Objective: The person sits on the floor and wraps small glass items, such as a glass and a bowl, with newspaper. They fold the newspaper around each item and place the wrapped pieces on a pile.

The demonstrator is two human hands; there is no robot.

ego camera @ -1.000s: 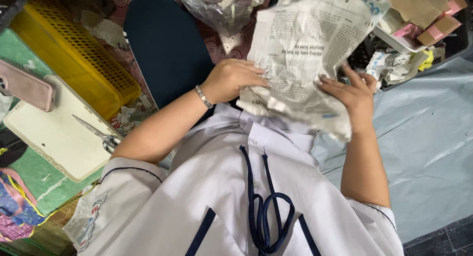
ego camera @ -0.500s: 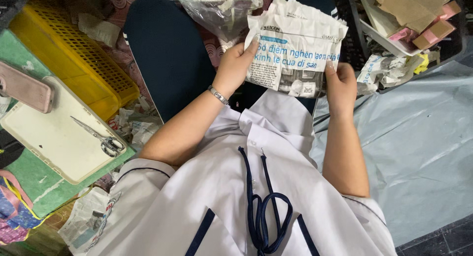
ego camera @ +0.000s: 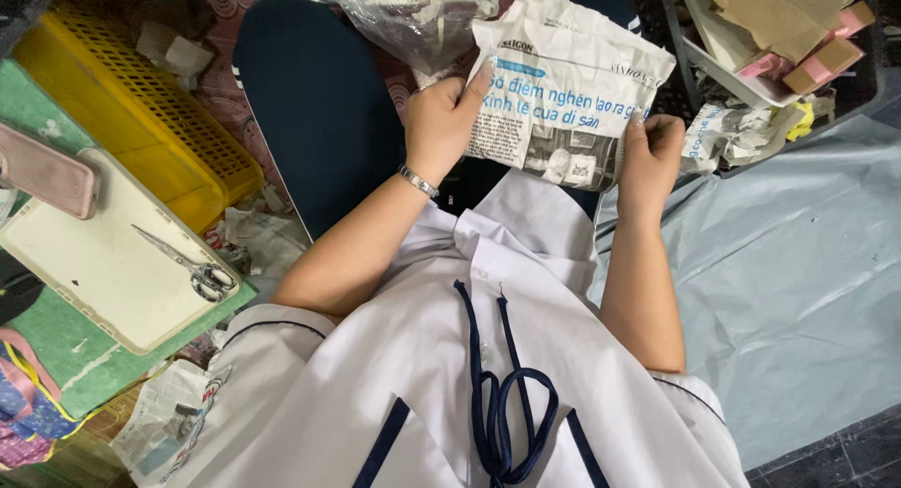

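A folded sheet of newspaper (ego camera: 563, 94) is held up over my lap, above my white shirt (ego camera: 469, 357) with a dark blue cord. My left hand (ego camera: 441, 122) grips its left edge, thumb on the front; a metal bracelet sits on that wrist. My right hand (ego camera: 650, 150) pinches its lower right corner. The paper is creased and folded into a rough rectangle. My dark trouser leg (ego camera: 319, 103) lies under the left hand.
A yellow plastic basket (ego camera: 141, 122) stands at the left. Scissors (ego camera: 188, 263) lie on a cream tray (ego camera: 94, 263), beside a pink phone (ego camera: 47, 174). A clear plastic bag (ego camera: 404, 19) lies ahead. A dark crate with cardboard pieces (ego camera: 779, 38) is top right; grey sheeting (ego camera: 798, 282) covers the floor.
The large crumpled newspaper sheet has been folded smaller and tighter. Both hands have drawn closer together along its edges.
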